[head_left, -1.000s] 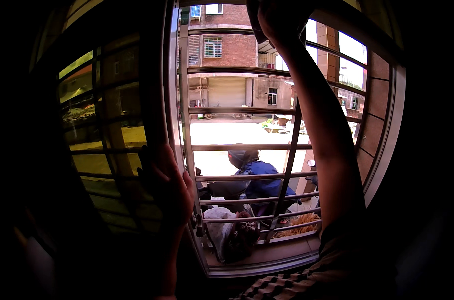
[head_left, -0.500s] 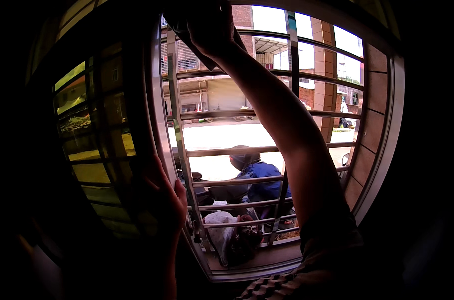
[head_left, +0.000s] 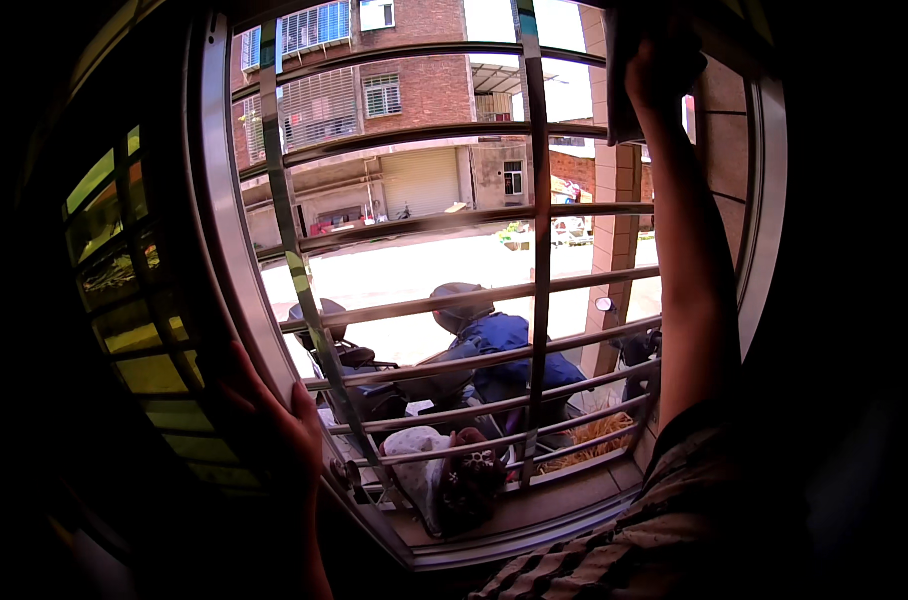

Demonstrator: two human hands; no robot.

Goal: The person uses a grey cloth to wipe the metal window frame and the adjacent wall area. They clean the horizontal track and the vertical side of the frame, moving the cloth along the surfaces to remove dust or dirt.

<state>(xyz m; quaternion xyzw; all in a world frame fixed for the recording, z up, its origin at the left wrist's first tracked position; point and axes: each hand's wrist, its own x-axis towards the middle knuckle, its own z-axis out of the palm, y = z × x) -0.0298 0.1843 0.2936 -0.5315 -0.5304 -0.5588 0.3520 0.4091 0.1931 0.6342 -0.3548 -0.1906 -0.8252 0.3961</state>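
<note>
My right hand (head_left: pixel 664 72) is raised to the upper right of the window, closed on a dark cloth (head_left: pixel 624 95) that hangs down beside the bars. Much of that hand is in deep shadow. Low on the left, my left hand (head_left: pixel 279 415) grips the edge of the window sash (head_left: pixel 236 270), thumb on the light frame and fingers toward the dark glass (head_left: pixel 124 300). Metal security bars (head_left: pixel 424 300) cross the opening behind my right forearm.
On the sill behind the bars lie a pale spotted cloth item (head_left: pixel 414 445) and a dark patterned bundle (head_left: pixel 471 480). Outside stand motorbikes, one under a blue cover (head_left: pixel 504 350). A tiled wall (head_left: pixel 724 130) borders the opening at right.
My right hand has swept the cloth from the upper left across to the upper right. The view has shifted, so the window sits further left. My left hand keeps its hold on the sash.
</note>
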